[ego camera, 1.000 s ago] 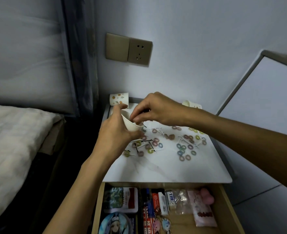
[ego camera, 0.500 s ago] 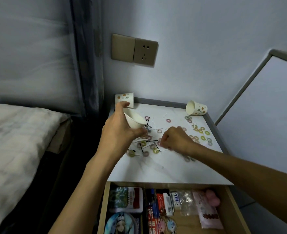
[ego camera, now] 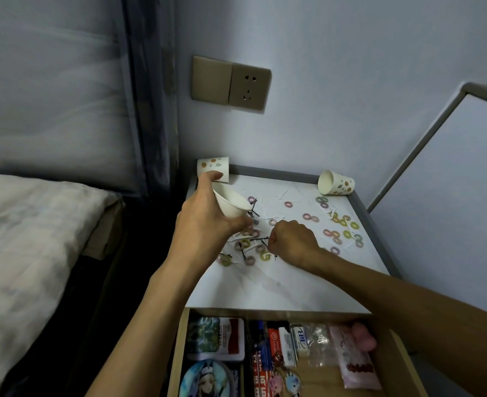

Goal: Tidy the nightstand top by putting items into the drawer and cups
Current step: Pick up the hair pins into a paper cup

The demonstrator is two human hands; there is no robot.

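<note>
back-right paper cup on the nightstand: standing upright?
No, the back-right paper cup lies on its side on the nightstand top, its open mouth turned to the left.

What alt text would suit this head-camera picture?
A left hand tilts a cup over a nightstand strewn with coloured rings and hairpins, while the right hand, fingers curled, reaches among them. The drawer below is open.

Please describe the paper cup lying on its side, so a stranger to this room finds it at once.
Find the white marbled nightstand top below the beige wall socket. In its far right corner lies a white paper cup with coloured dots. Unlike the dotted cup standing far left and the held cup in the left hand, it is tipped over.
</note>
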